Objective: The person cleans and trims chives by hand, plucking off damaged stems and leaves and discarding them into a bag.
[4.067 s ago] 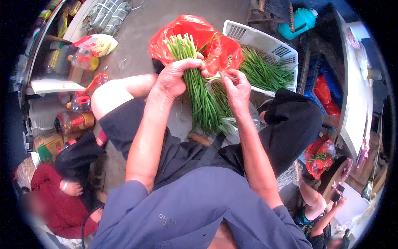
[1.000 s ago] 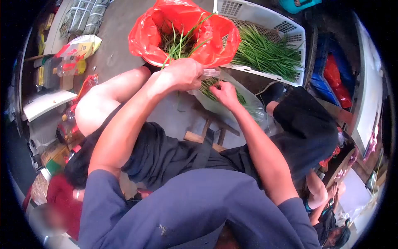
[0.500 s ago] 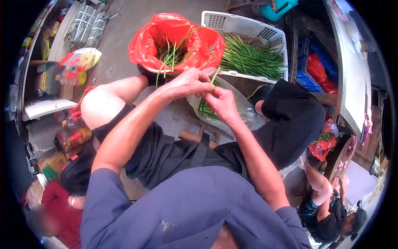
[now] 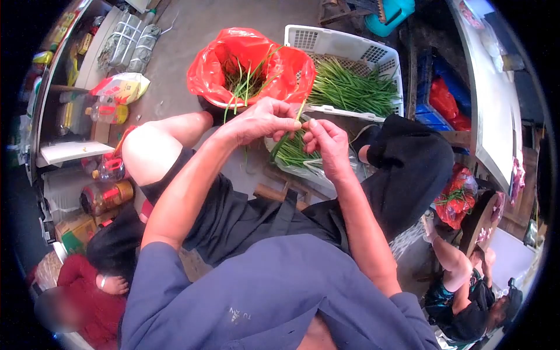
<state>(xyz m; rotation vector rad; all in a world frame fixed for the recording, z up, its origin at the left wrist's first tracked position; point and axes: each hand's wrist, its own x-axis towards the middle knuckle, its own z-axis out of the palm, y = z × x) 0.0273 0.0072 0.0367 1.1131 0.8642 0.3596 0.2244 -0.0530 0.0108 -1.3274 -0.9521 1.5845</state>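
My left hand [image 4: 265, 121] pinches a thin green stalk [image 4: 301, 109] between thumb and finger, above my lap. Close beside it, my right hand [image 4: 328, 146] has thumb and fingertips pressed together; whatever is between them is too small to make out. Below both hands lies a clear plastic bag [image 4: 326, 176] with green stalks [image 4: 291, 153] in it, partly covered by my hands. A red plastic bag [image 4: 217, 69] lines a bucket in front of my left hand and holds stringy trimmings [image 4: 248, 81]. Behind my right hand stands a white plastic basket [image 4: 350, 39] with many green stalks [image 4: 353, 87].
Bottles [image 4: 108, 111] and packets fill shelves on the left, near tied bundles [image 4: 131, 41] on the floor. A blue crate [image 4: 429, 119] stands at the right beside a white-topped table [image 4: 490, 93]. One person [image 4: 96, 297] sits lower left, another [image 4: 466, 297] lower right.
My right hand has drawn slightly right, away from my left, opening a small gap and showing more of the stalks below. My left hand still pinches the stalk. The view has shifted slightly.
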